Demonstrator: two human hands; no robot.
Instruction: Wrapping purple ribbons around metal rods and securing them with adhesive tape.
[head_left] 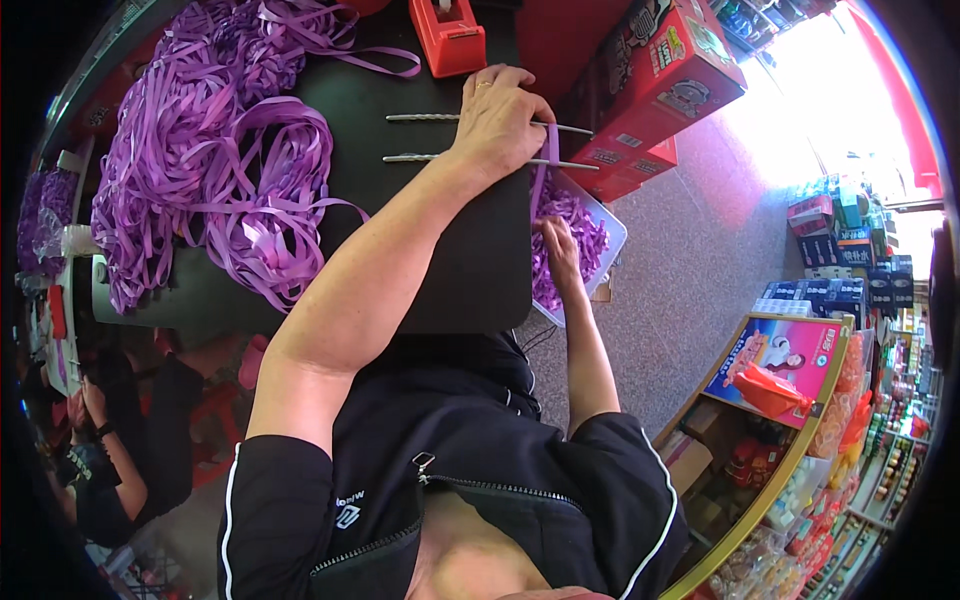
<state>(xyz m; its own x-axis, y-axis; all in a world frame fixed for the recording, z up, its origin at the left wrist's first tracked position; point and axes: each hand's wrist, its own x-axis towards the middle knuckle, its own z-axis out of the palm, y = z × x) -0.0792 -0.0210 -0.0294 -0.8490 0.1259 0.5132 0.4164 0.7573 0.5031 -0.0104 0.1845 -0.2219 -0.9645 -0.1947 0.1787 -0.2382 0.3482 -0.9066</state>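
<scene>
Purple, flat and glossy, a narrow ribbon strip (553,146) crosses two silver twisted metal rods (415,158), just beyond the right edge of a black, smooth-topped table (450,280). Both rods lie roughly parallel across the surface, their tips jutting past that edge. The left hand (503,115) bends over the upper rod, fingers curled, thumb side at the strip's upper end; whether it pinches the strip I cannot tell. The right hand (560,248) is at the strip's lower end, fingers drawn close together, their grip partly hidden, above a whitish plastic bin (619,238) of cut purple ribbon pieces (592,236). A large tangled purple ribbon heap (200,130) covers the surface's left side; an orange-red tape dispenser (450,50) sits toward the far edge.
</scene>
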